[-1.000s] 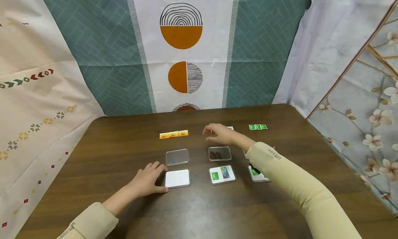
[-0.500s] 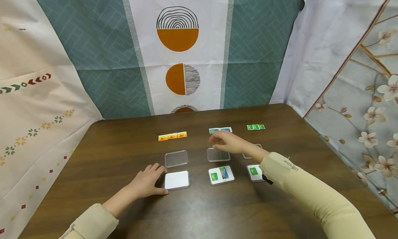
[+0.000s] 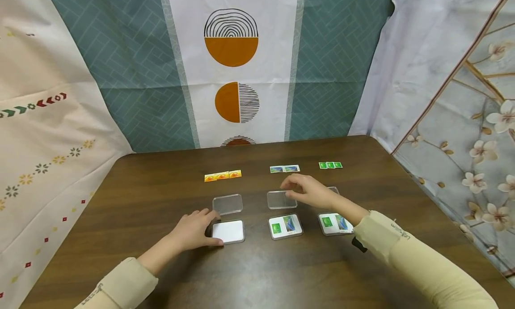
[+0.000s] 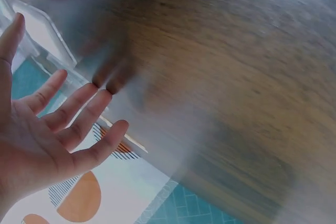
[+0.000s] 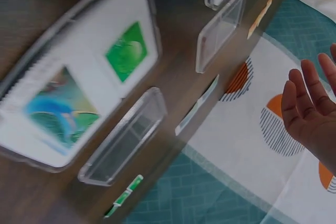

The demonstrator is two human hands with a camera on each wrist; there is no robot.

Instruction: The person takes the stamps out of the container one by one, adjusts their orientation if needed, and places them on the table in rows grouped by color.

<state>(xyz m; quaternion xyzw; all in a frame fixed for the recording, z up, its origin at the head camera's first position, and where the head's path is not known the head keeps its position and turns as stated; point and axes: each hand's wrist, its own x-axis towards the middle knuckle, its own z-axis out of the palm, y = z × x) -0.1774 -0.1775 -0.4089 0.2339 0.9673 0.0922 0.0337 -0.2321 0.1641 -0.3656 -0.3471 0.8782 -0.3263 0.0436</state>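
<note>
One white-faced case (image 3: 228, 231) on the table (image 3: 257, 277) is bracketed at its left edge by the spread left hand (image 3: 196, 230), and the clear shell (image 3: 276, 200) could be displaced if the empty, loosely bent right hand (image 3: 309, 191) is lowered.

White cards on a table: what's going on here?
A person's left hand is at the edge of the blank card; the right hand, holding nothing visible, is near the middle clear case. The middle card and right card show green and blue. Further back lie yellow stickers, blue stickers and green stickers.
</note>
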